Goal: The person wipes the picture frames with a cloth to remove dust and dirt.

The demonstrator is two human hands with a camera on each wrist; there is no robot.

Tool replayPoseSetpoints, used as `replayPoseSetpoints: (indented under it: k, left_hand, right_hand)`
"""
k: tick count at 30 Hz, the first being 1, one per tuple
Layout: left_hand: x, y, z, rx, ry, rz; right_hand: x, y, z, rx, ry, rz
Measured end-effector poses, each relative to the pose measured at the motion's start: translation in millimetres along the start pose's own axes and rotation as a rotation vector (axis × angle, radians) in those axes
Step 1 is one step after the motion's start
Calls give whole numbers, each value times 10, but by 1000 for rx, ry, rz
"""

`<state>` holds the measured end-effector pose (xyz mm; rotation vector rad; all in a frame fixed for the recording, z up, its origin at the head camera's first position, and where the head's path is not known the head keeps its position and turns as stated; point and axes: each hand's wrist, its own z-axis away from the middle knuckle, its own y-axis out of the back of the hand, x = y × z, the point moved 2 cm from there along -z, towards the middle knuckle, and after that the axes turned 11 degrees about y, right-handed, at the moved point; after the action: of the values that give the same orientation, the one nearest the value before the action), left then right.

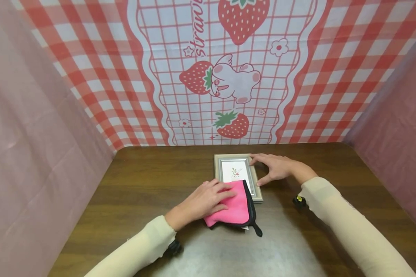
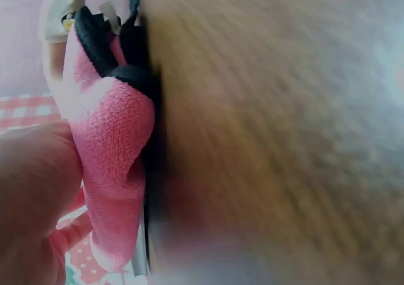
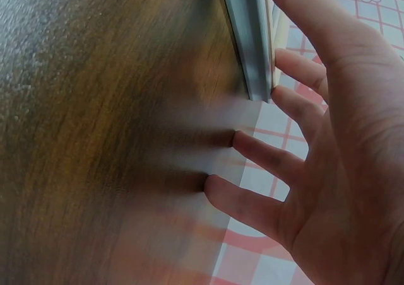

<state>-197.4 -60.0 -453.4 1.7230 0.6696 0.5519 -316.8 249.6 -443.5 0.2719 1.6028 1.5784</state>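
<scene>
A picture frame (image 1: 217, 169) with a pale border and a small floral print lies flat on the table. A pink cloth (image 1: 237, 209) with black trim and a black loop covers its near part and spills onto the tabletop. My left hand (image 1: 208, 198) rests on the cloth, fingers spread over its top; in the left wrist view the folded pink cloth (image 2: 110, 140) bulges beneath the palm. My right hand (image 1: 279, 167) touches the frame's right side, thumb lower down and fingertips by the far corner. Two of its fingers (image 3: 252, 209) reach past the frame's edge in the right wrist view.
The brown wooden table (image 1: 142, 173) has rounded far corners. A checked strawberry curtain (image 1: 228, 84) hangs right behind it, with plain pink drapes (image 1: 38, 134) on both sides. Light reflects off the near tabletop.
</scene>
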Motion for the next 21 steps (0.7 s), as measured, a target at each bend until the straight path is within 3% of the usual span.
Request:
replayPoseSetpoints:
  k: [6, 15, 21]
  left_hand:
    - [9, -18, 14, -52, 8, -26]
    - [71, -78, -21, 34, 11, -47]
    - [90, -78, -28, 49, 20, -42]
  right_hand:
    - [-8, -4, -10, 1, 3, 3]
    - [-10, -11, -15, 2, -1, 6]
    - [-20, -2, -14, 6, 6, 8]
